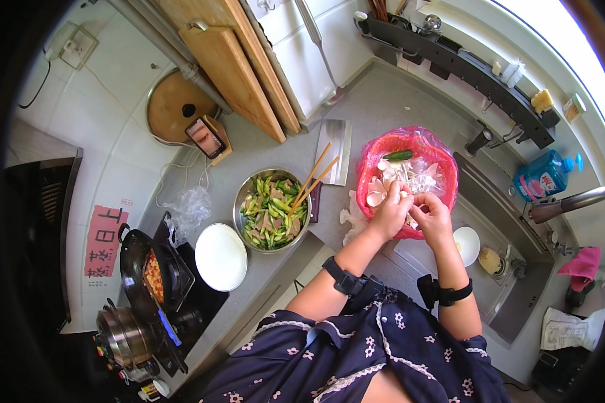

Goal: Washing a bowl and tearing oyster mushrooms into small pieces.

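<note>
Both of my hands meet over a red basket (364, 166) lined with a pink plastic bag. My left hand (391, 211) and my right hand (430, 214) pinch a small pale piece (403, 194) between their fingertips; it looks like a garlic clove, though the fingers partly hide it. Eggshells (375, 198), papery peelings, clear plastic and a green cucumber piece (399, 155) lie in the basket. A small white bowl (467, 246) with a pale bit inside is by my right forearm, at the sink's edge.
Left of the basket are a cleaver (339, 151) and a steel bowl (238, 201) of sliced cucumber and meat with chopsticks (313, 186). A white plate (221, 257) sits near the wok (136, 272) of food. The sink (522, 302) and a blue soap bottle (543, 176) are at the right.
</note>
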Demonstrator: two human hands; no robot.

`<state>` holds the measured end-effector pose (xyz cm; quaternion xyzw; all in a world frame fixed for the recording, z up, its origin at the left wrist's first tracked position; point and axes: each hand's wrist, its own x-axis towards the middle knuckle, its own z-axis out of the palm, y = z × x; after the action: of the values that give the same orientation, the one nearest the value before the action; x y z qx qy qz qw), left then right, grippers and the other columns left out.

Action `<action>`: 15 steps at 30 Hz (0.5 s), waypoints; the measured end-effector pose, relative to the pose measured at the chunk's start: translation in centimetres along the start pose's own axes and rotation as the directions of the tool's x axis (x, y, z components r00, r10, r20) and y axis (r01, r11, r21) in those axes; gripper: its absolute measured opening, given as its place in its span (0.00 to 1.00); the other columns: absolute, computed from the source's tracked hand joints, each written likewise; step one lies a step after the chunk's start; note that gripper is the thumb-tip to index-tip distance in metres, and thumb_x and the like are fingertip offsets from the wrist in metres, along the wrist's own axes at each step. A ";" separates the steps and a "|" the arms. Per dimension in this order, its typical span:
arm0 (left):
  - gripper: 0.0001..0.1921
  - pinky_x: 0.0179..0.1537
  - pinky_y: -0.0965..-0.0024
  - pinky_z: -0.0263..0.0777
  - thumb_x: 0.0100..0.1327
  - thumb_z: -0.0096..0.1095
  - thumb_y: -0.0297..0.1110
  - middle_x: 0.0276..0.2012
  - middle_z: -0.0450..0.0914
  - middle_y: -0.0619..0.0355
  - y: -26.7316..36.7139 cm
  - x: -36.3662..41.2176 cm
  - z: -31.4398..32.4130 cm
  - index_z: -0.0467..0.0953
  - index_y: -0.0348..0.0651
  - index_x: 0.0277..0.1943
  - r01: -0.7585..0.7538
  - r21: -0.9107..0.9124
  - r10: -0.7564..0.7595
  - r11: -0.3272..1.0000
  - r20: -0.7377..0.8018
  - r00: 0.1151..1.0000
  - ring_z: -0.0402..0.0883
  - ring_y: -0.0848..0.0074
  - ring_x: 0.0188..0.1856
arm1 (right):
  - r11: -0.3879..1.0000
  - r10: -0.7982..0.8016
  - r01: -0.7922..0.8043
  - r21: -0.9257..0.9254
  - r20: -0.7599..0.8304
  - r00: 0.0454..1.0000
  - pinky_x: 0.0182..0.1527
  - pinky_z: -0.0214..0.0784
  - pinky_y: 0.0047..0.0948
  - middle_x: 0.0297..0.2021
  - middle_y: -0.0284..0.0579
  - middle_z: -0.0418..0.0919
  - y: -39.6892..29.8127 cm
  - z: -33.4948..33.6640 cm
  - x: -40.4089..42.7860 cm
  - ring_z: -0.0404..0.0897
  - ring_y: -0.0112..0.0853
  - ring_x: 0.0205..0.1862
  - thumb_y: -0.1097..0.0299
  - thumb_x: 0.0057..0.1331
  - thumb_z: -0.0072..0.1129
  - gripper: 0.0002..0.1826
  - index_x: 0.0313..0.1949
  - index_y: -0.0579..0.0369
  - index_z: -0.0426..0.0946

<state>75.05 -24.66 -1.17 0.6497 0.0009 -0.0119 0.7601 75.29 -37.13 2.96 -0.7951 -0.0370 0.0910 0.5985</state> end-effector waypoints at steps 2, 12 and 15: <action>0.07 0.28 0.75 0.66 0.63 0.43 0.30 0.30 0.70 0.56 -0.4 -0.1 0.1 0.62 0.40 0.43 -0.098 0.100 0.101 0.990 -0.030 0.994 0.72 0.79 0.28 | 1.000 0.010 -0.010 0.026 0.018 1.000 0.25 0.63 0.17 0.25 0.33 0.74 -0.4 -0.1 -0.2 0.70 0.17 0.24 0.73 0.58 0.60 0.06 0.33 0.63 0.76; 0.10 0.36 0.57 0.68 0.64 0.43 0.34 0.35 0.74 0.40 1.4 -0.4 1.2 0.61 0.37 0.43 -0.160 0.607 0.226 0.778 -0.034 0.974 0.75 0.51 0.36 | 0.960 0.162 -0.156 0.231 -0.004 0.987 0.25 0.61 0.16 0.24 0.32 0.75 0.3 -0.3 -1.3 0.69 0.16 0.23 0.71 0.60 0.57 0.07 0.34 0.63 0.76; 0.11 0.37 0.53 0.68 0.64 0.44 0.36 0.33 0.75 0.38 2.1 -0.6 1.6 0.61 0.37 0.42 -0.043 0.554 0.100 0.831 -0.074 0.992 0.75 0.46 0.36 | 0.964 0.161 -0.140 0.224 -0.078 0.984 0.24 0.61 0.17 0.23 0.31 0.73 0.2 0.0 -1.6 0.68 0.15 0.23 0.71 0.59 0.57 0.06 0.31 0.63 0.75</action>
<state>74.44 -25.87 1.17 0.8403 0.0109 0.0492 0.5397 73.68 -37.49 2.97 -0.7286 0.0626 0.1018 0.6744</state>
